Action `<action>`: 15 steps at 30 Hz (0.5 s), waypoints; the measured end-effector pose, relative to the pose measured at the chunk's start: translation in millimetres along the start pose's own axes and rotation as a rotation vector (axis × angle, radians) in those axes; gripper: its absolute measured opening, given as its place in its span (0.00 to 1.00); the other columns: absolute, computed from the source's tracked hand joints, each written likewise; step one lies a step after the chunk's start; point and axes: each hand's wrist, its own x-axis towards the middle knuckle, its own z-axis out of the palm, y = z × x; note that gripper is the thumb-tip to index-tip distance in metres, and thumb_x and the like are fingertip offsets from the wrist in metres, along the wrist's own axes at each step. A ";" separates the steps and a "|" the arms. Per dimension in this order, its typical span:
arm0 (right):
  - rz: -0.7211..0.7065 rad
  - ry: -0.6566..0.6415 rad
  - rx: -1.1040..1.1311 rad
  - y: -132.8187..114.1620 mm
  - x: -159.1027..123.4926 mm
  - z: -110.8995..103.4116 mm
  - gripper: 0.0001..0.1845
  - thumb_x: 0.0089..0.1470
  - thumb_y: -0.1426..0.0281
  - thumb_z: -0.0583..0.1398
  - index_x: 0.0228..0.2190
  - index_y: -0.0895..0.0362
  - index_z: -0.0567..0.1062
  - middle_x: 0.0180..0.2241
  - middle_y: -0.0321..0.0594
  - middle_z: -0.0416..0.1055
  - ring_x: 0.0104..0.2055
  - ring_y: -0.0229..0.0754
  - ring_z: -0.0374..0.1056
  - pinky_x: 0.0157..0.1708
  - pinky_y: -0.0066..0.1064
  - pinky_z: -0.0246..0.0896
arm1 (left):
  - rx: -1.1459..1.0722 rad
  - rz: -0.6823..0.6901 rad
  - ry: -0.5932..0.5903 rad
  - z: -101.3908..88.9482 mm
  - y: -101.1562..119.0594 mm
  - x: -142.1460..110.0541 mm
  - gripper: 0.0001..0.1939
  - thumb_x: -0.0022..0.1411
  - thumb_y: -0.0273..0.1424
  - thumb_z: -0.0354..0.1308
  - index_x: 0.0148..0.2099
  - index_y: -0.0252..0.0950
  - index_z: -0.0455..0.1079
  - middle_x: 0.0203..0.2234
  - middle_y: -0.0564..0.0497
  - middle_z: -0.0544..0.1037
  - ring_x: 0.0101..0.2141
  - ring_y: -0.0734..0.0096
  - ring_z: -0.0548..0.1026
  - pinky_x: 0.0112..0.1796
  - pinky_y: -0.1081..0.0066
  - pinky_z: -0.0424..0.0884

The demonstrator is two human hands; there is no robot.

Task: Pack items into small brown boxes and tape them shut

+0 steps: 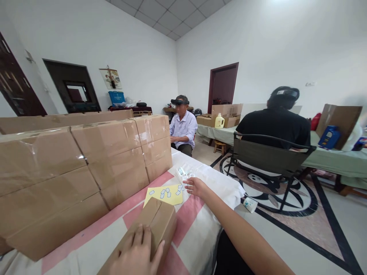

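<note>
My left hand (137,254) lies flat with spread fingers on top of a small brown cardboard box (156,223) near the table's front edge. My right hand (195,186) reaches far forward, fingers curled at small white pieces (183,175) on the white cloth; whether it holds one I cannot make out. Just left of it lies a yellow sheet (164,194) carrying several small white labels. The pink-and-white striped cloth (189,229) covers the table beneath.
A wall of taped cardboard cartons (86,160) stands along the left. One person (182,126) sits facing me beyond the table; another in black (275,124) sits on a folding chair (269,160), back turned. A cup (250,204) lies on the floor. A green-covered table (329,158) holds bottles and boxes.
</note>
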 end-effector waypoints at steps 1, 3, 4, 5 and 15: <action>-0.005 0.011 -0.009 0.8 -0.3 -0.7 0.05 0.57 0.73 0.59 0.36 0.56 0.67 0.42 0.44 0.78 0.29 0.38 0.72 0.27 0.28 0.65 | -0.005 -0.003 0.001 1.0 -0.2 0.0 0.28 0.71 0.36 0.38 0.58 0.30 0.74 0.57 0.37 0.76 0.55 0.53 0.76 0.43 0.59 0.77; -0.012 0.032 -0.021 2.0 -1.5 -2.0 0.04 0.57 0.71 0.59 0.35 0.55 0.67 0.41 0.43 0.77 0.27 0.36 0.70 0.24 0.26 0.60 | -0.026 -0.003 -0.020 2.8 -0.8 0.1 0.28 0.71 0.37 0.38 0.58 0.30 0.74 0.58 0.38 0.75 0.57 0.52 0.75 0.42 0.58 0.77; -0.012 0.043 -0.025 2.5 -2.4 -2.5 0.04 0.57 0.71 0.58 0.35 0.55 0.66 0.40 0.42 0.76 0.25 0.35 0.69 0.22 0.26 0.57 | -0.038 -0.003 -0.032 3.4 -1.1 0.2 0.28 0.71 0.37 0.38 0.58 0.30 0.73 0.59 0.38 0.75 0.57 0.52 0.75 0.43 0.58 0.77; -0.010 0.053 -0.030 3.0 -3.3 -2.9 0.04 0.57 0.71 0.58 0.35 0.55 0.66 0.39 0.42 0.76 0.24 0.35 0.67 0.20 0.25 0.55 | -0.050 -0.002 -0.040 3.6 -1.3 0.3 0.28 0.71 0.37 0.38 0.59 0.30 0.73 0.59 0.37 0.75 0.57 0.52 0.75 0.43 0.56 0.77; -0.011 0.212 -0.094 14.3 -4.7 -2.7 0.09 0.54 0.71 0.61 0.37 0.54 0.65 0.38 0.40 0.71 0.23 0.36 0.67 0.19 0.26 0.49 | -0.115 -0.003 -0.021 -0.2 -2.0 -0.9 0.27 0.71 0.37 0.39 0.59 0.29 0.72 0.58 0.35 0.75 0.56 0.49 0.74 0.45 0.53 0.76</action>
